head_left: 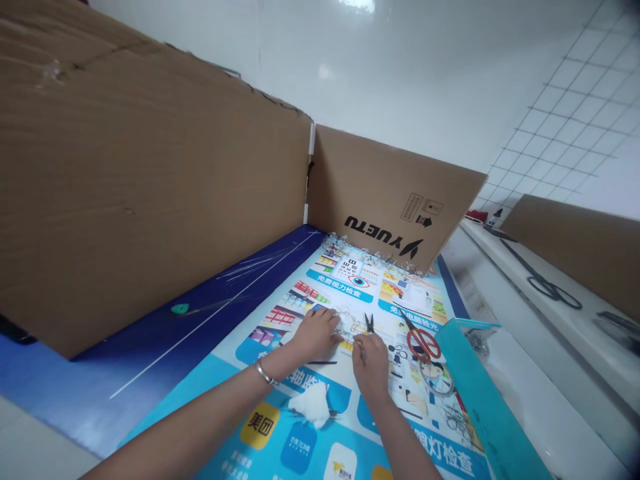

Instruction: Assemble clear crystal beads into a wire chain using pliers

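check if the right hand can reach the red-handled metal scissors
Probably yes: the scissors lie close beside the right hand, nothing visibly blocking, though its grip holds small black-bladed snips.

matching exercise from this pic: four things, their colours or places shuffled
1. bangle
2. scissors on the printed sheet
3. small pointed blades
4. crumpled wad

A. white
B. at the right hand's fingers
C. around the left wrist
D. red-handled

Pairs: 1-C, 2-D, 3-B, 4-A

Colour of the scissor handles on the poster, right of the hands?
Red handles; best in head view.
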A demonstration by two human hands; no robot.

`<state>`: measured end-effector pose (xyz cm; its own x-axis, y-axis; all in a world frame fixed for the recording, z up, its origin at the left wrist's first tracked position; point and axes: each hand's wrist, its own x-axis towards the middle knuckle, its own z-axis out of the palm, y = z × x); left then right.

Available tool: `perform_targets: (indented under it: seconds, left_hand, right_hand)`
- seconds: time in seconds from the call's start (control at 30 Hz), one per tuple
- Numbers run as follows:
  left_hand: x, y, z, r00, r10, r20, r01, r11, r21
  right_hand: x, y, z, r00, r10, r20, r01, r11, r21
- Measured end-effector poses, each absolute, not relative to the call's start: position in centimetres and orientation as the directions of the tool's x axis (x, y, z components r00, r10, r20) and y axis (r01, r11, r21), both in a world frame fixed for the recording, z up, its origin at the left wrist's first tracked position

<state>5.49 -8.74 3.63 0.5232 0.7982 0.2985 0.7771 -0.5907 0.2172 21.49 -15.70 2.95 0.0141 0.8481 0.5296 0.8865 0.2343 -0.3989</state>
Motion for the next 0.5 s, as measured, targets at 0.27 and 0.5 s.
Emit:
perform_targets:
  seconds: [0.27, 0.5]
  left_hand:
    - [7.3, -4.0, 4.1, 0.449, 0.848, 0.281, 0.827, -0.513, 0.229]
    - [7.0, -2.8, 6.4, 0.403, 0.854, 0.33, 0.8, -0.503, 0.327]
  right_hand:
    - [21.8, -16.5, 2.9, -0.037, 0.85, 0.525, 0.879, 0.278, -0.388]
    - [22.0, -16.5, 2.8, -0.057, 0.854, 0.518, 0.859, 0.306, -0.41]
